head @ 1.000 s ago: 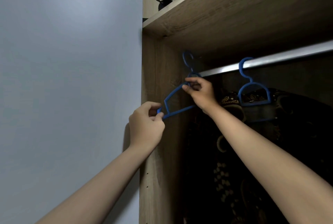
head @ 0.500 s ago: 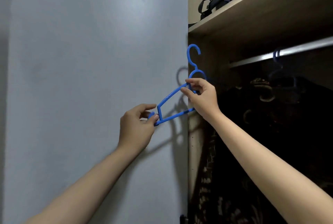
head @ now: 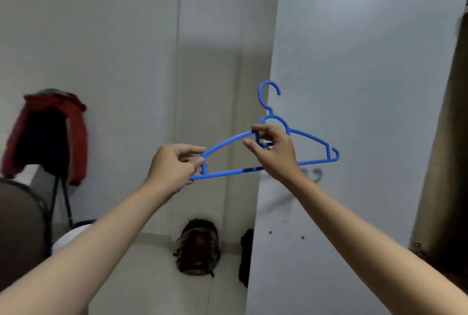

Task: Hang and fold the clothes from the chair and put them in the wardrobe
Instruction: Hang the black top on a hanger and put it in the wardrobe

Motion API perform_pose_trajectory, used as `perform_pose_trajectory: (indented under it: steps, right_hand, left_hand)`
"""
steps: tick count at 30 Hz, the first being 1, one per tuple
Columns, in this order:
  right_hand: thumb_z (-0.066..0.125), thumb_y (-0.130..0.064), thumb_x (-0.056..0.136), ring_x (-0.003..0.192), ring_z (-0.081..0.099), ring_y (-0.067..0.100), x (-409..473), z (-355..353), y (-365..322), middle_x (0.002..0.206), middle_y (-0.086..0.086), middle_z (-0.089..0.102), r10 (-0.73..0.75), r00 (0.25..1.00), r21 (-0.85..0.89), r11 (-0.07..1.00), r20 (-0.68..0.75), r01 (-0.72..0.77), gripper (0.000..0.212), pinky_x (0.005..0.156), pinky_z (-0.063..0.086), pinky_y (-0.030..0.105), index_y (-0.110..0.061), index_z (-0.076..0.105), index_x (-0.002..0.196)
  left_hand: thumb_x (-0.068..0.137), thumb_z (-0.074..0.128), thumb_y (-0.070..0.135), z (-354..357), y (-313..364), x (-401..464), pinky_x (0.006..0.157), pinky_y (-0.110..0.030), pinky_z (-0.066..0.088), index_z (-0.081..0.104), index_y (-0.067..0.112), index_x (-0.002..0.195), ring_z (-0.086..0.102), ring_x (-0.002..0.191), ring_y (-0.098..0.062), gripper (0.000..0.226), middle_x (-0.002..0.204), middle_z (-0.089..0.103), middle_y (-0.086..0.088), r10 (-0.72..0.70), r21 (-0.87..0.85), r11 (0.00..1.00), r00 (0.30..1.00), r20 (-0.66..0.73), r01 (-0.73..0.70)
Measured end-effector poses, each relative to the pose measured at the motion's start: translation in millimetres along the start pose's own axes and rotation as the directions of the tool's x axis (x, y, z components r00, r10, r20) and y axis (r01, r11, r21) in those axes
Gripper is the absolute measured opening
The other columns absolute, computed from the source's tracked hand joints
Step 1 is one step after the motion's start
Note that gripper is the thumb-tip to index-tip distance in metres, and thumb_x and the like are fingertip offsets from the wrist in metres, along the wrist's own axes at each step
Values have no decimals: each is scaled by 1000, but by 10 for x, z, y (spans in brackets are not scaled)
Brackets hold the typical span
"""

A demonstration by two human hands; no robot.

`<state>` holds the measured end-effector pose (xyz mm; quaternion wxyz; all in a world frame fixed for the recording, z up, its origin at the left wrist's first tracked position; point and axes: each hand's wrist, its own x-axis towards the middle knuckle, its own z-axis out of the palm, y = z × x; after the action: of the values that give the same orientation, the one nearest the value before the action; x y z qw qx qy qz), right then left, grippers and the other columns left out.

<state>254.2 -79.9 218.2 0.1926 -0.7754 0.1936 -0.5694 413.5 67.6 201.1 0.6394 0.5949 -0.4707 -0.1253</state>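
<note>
Two hands held one blue hanger [head: 298, 135] in mid-air, hook upward, in front of the pale wardrobe door [head: 354, 87]. The left hand [head: 174, 170] pinched the hanger's left end; the right hand [head: 274, 152] pinched its neck. Well left of the hanger, a red garment [head: 76, 137] was draped over a dark stand. With such light pinches, the hanger could be twisted loose or knocked against the door and dropped.

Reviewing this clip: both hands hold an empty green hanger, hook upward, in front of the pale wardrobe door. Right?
Not quite: the hanger is blue, not green, as the head view shows. The left hand and right hand do hold it empty, hook upward, before the pale wardrobe door.
</note>
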Motion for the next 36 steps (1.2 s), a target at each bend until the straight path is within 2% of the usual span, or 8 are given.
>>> perform_pose_trajectory:
  steps: [6, 12, 16, 21, 24, 28, 31, 36]
  right_hand:
    - [75, -25, 79, 101, 55, 5, -290, 1345, -550, 110, -7, 56, -111, 959, 167, 984, 260, 68, 37, 78, 47, 9, -21, 63, 114]
    - [77, -29, 77, 108, 50, 7, -599, 2397, -1097, 117, -2, 51, -331, 798, 328, 928, 503, 178, 55, 91, 49, 26, -24, 53, 127]
    - [80, -36, 71, 101, 42, 9, -783, 2928, -1268, 113, -2, 40, -593, 646, 381, 805, 480, 456, 79, 82, 40, 15, -20, 43, 139]
    - [80, -41, 65, 103, 45, 24, -726, 3547, -1257, 123, 13, 43, -785, 516, 305, 612, 342, 730, 79, 63, 55, 43, -19, 47, 134]
    - [84, -42, 57, 103, 44, 27, -543, 3804, -1171, 125, 14, 42, -806, 533, 209, 585, 258, 784, 81, 75, 50, 43, -17, 55, 129]
    - [73, -59, 62, 115, 42, 30, -275, 4122, -957, 132, 16, 42, -750, 626, 107, 654, 213, 748, 82, 88, 37, 43, -19, 53, 131]
    - [67, -70, 62, 114, 47, 31, -125, 4378, -832, 133, 16, 44, -713, 642, 153, 694, 281, 704, 93, 90, 40, 46, -20, 45, 137]
    - [66, -72, 61, 93, 54, 25, -105, 4694, -778, 119, 8, 52, -687, 598, 214, 712, 414, 669, 101, 73, 51, 43, -14, 38, 140]
  left_hand:
    - [91, 54, 0, -1394, -288, -434, 59, -28, 51, 66, 14, 98, 64, 59, -7, 20, 84, 73, -7, -189, 134, 967, 961, -204, 219]
    - [90, 52, -2, -2409, -428, -997, 79, -43, 55, 66, 18, 83, 69, 81, -21, 25, 81, 72, -7, -243, 138, 923, 823, -513, 359]
    - [91, 52, -2, -2916, -470, -1265, 83, -45, 56, 67, 15, 87, 69, 86, -26, 22, 84, 72, -10, -264, 122, 891, 718, -644, 437]
    - [89, 50, -7, -3424, -557, -1337, 58, -30, 55, 67, 5, 96, 67, 78, -23, 22, 83, 71, -12, -256, 89, 877, 615, -746, 473]
    - [89, 49, -7, -3669, -635, -1222, 68, -36, 53, 66, 11, 89, 67, 81, -24, 25, 85, 70, -11, -263, 71, 871, 582, -770, 487]
    - [90, 47, -7, -3869, -761, -1007, 54, -24, 52, 64, 14, 86, 66, 77, -17, 27, 85, 69, -10, -252, 74, 865, 556, -792, 497]
    - [90, 47, -8, -4007, -897, -854, 44, -16, 50, 63, 13, 88, 66, 75, -15, 27, 82, 68, -8, -235, 97, 850, 539, -809, 517]
    - [90, 49, -5, -4271, -1167, -704, 80, -35, 52, 65, 18, 87, 66, 82, -16, 28, 84, 70, -4, -257, 92, 834, 529, -809, 545]
